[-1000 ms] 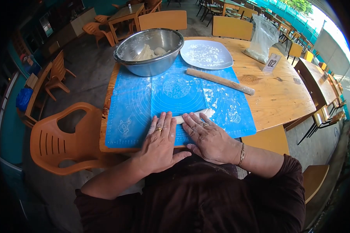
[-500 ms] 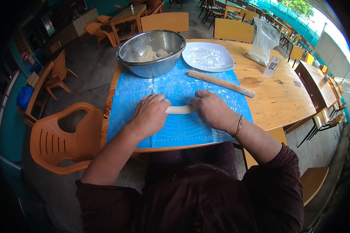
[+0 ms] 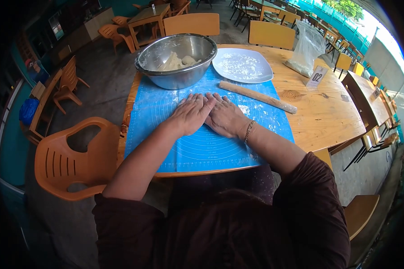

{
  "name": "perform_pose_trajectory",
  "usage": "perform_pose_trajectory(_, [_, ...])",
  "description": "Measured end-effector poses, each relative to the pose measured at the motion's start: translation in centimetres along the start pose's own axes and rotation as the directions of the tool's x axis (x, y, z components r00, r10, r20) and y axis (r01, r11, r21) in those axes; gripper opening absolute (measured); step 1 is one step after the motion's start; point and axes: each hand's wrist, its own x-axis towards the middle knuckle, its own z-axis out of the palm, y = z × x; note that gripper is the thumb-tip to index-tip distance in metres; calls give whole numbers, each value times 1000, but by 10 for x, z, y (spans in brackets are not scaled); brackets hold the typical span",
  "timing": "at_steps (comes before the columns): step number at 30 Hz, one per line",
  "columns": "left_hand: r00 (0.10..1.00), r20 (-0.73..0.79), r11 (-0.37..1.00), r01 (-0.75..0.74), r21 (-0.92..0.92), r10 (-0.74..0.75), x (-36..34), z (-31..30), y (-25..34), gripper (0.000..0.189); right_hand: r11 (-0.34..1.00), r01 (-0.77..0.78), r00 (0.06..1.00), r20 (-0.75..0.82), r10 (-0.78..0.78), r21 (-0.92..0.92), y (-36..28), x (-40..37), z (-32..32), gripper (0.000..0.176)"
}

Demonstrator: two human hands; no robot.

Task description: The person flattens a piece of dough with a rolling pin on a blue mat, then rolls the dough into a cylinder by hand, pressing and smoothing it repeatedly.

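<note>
My left hand and my right hand lie flat side by side on the blue baking mat, fingers stretched forward and thumbs meeting. The dough strip seen earlier is hidden beneath them. Just beyond my fingers stands a steel bowl with pale dough inside. Right of my right hand, a wooden rolling pin lies slanted across the mat's edge. A white plate dusted with flour rests behind the pin.
On the wooden table stand a clear plastic bag with white powder and a number card. An orange chair is at the left. More chairs and tables fill the background.
Both hands have come together and moved slightly forward. Their fingers, curled at the ends of the dough strip before, are now flat, and the strip has gone out of sight.
</note>
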Motion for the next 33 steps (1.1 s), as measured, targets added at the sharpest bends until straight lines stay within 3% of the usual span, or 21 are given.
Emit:
perform_pose_trajectory(2, [998, -34, 998, 62, 11, -62, -11, 9, 9, 92, 989, 44, 996, 79, -34, -138, -3, -7, 2, 68])
perform_pose_trajectory(4, [998, 62, 984, 0, 181, -11, -22, 12, 13, 99, 992, 49, 998, 47, -44, -116, -8, -25, 4, 68])
perform_pose_trajectory(6, [997, 64, 984, -48, 174, 38, -37, 17, 16, 105, 987, 124, 992, 8, -124, -104, -11, -42, 4, 69])
perform_pose_trajectory(8, [996, 51, 967, -78, 242, 68, -55, 18, 25, 110, 979, 163, 985, -29, -168, -120, -14, -62, 5, 73])
perform_pose_trajectory(9, [995, 6, 956, -94, 277, 96, -63, 24, 24, 98, 974, 202, 976, -62, -209, -106, -18, -71, 3, 75])
perform_pose_trajectory(10, [996, 8, 957, -93, 276, 94, -71, 26, 27, 98, 966, 241, 964, -96, -249, -92, -22, -80, 1, 77])
perform_pose_trajectory(12, [992, 17, 931, -124, 342, 126, -85, 26, 34, 115, 964, 252, 960, -104, -260, -78, -28, -94, -2, 82])
perform_pose_trajectory(15, [981, -33, 916, -165, 366, 191, -103, 33, 39, 115, 960, 267, 961, -51, -272, -87, -38, -110, -12, 81])
perform_pose_trajectory(19, [974, -58, 916, -185, 355, 220, -127, 33, 51, 113, 961, 275, 955, -103, -277, -28, -44, -125, -11, 70])
perform_pose_trajectory(22, [972, -41, 921, -203, 334, 229, -139, 24, 58, 109, 959, 284, 958, -30, -285, -12, -46, -135, -26, 64])
perform_pose_trajectory(25, [980, 62, 934, -200, 297, 190, -130, 9, 59, 105, 957, 264, 961, 49, -271, 118, -41, -127, -37, 60])
perform_pose_trajectory(27, [942, -171, 939, -245, 240, 289, -107, 9, 52, 101, 957, 264, 963, -87, -255, 118, -36, -107, -41, 61])
perform_pose_trajectory(28, [942, -172, 939, -245, 241, 289, -92, 12, 48, 101, 957, 265, 963, -87, -256, 116, -31, -92, -35, 61])
perform_pose_trajectory(30, [948, -266, 983, -160, 86, 178, -61, 23, 42, 102, 970, 233, 952, -191, -241, -63, -16, -63, -12, 67])
perform_pose_trajectory(33, [975, -207, 994, -67, 88, 84, -43, 34, 41, 94, 984, 176, 975, -128, -179, -38, -9, -45, 9, 74])
